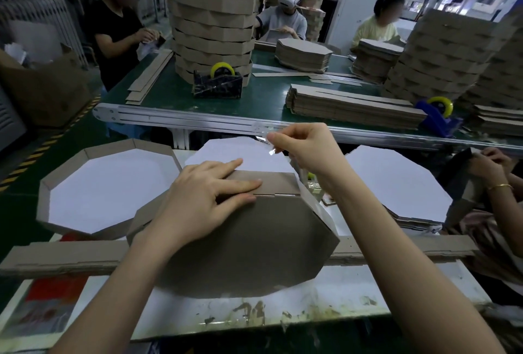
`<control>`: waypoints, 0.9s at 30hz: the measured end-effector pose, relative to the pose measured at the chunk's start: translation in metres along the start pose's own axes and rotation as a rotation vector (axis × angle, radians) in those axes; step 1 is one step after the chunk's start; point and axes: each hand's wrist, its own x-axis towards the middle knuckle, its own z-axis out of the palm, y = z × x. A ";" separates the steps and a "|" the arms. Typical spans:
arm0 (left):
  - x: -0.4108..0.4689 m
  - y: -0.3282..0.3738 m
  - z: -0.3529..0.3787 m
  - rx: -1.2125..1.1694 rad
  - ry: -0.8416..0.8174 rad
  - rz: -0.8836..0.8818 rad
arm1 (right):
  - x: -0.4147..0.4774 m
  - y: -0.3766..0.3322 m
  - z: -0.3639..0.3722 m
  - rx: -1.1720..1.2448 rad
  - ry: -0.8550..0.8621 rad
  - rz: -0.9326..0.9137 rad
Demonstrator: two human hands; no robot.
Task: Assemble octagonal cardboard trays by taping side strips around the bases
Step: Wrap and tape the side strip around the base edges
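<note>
1. The white worktable (353, 291) spans the near scene.
2. The brown octagonal base (240, 246) lies on it at near centre, brown side up.
3. A finished tray (65, 166) sits to the base's left.
4. The side strip (271, 182) runs along the base's far edge.
5. The left hand (203, 203) presses the strip there, fingers straight and together.
6. The right hand (308, 152), just beyond, pinches a clear tape piece (264, 134) between thumb and forefinger.

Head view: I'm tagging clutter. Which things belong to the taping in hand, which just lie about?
In use: left hand, side strip, upturned tray, right hand, tape piece.
Lying about: finished tray, blue dispenser, strip stack.
</note>
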 end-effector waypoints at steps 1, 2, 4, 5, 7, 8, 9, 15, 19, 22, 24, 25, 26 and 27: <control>-0.001 0.000 0.001 0.003 0.001 0.011 | -0.003 -0.001 0.001 0.024 -0.012 0.007; -0.002 0.000 0.001 0.001 0.010 0.024 | -0.007 -0.001 0.001 0.037 -0.021 0.014; -0.006 0.003 0.003 -0.008 0.049 0.032 | -0.014 -0.001 0.002 0.031 -0.025 0.030; -0.008 0.005 0.004 -0.008 0.078 0.032 | -0.016 -0.001 0.003 0.028 -0.020 0.037; -0.011 0.009 0.006 0.008 0.119 0.027 | -0.021 0.002 0.004 0.054 -0.006 0.048; -0.011 0.010 0.006 0.019 0.114 0.019 | -0.023 0.003 0.004 0.071 0.005 0.050; -0.011 0.010 0.005 0.025 0.094 0.013 | -0.024 0.005 0.004 0.077 0.018 0.047; -0.015 0.007 0.005 -0.039 0.041 0.001 | -0.025 0.020 -0.004 -0.102 0.005 0.021; -0.018 0.007 0.008 -0.077 0.081 -0.004 | -0.029 0.027 -0.007 -0.145 -0.162 0.072; -0.019 0.007 0.008 -0.066 0.106 -0.005 | -0.027 0.026 -0.005 -0.092 -0.167 -0.027; -0.019 0.006 0.009 -0.064 0.114 0.007 | -0.023 0.024 -0.004 -0.071 -0.160 -0.055; -0.020 0.005 0.009 -0.063 0.118 0.012 | -0.021 0.024 -0.004 -0.061 -0.165 -0.060; -0.020 0.005 0.009 -0.063 0.124 0.013 | -0.020 0.025 -0.004 -0.064 -0.176 -0.064; -0.020 0.004 0.009 -0.067 0.128 0.014 | -0.019 0.026 -0.004 -0.084 -0.194 -0.066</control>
